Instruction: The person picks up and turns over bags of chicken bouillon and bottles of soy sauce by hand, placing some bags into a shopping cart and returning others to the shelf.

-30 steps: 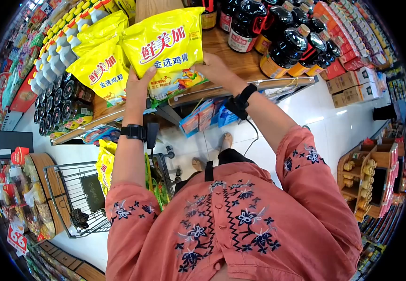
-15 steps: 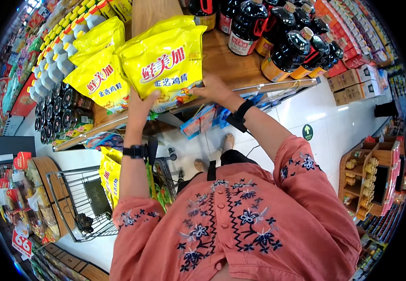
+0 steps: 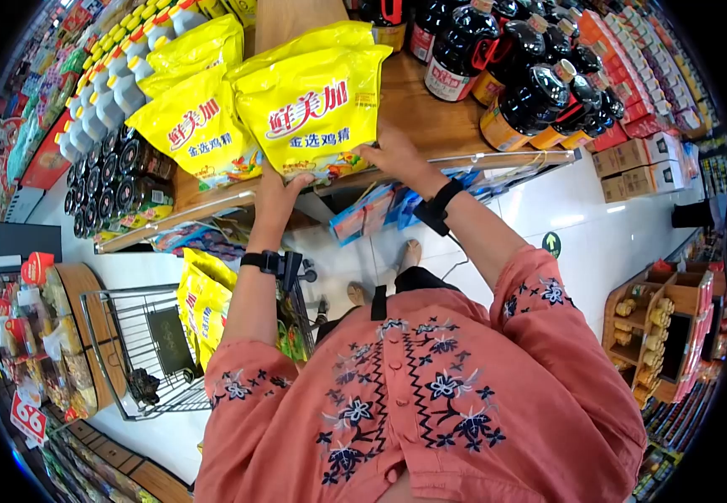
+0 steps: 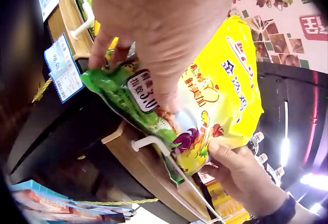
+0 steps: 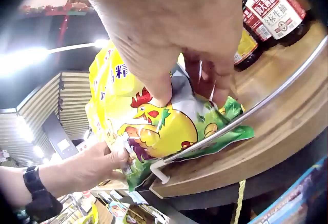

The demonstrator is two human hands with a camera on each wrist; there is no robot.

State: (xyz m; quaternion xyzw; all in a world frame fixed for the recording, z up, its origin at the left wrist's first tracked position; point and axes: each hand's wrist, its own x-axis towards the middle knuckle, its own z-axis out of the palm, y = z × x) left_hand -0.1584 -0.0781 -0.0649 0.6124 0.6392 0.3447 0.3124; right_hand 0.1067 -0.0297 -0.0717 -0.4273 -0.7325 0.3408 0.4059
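Note:
A large yellow bag of chicken bouillon (image 3: 313,109) leans on the wooden display table, its green lower edge at the wire rail (image 4: 190,183). My left hand (image 3: 275,205) grips its lower left corner, thumb in front. At the lower right corner my right hand (image 3: 401,161) holds it, also with the thumb on the front. In the right wrist view, the right hand's fingers go behind the printed chicken (image 5: 174,126). Another such bag shows its top edge just behind. More yellow bags (image 3: 196,126) lean beside it on the left.
Large dark sauce bottles (image 3: 535,105) stand to the right on the table, dark jars (image 3: 116,184) to the left. A shopping cart (image 3: 141,335) with yellow bags (image 3: 204,306) in it is at my left. Blue packets (image 3: 363,214) hang under the table edge.
The held bag has come down towards the rail, both hands moving with it. The top of the bag behind it has come into sight. The head view has shifted slightly.

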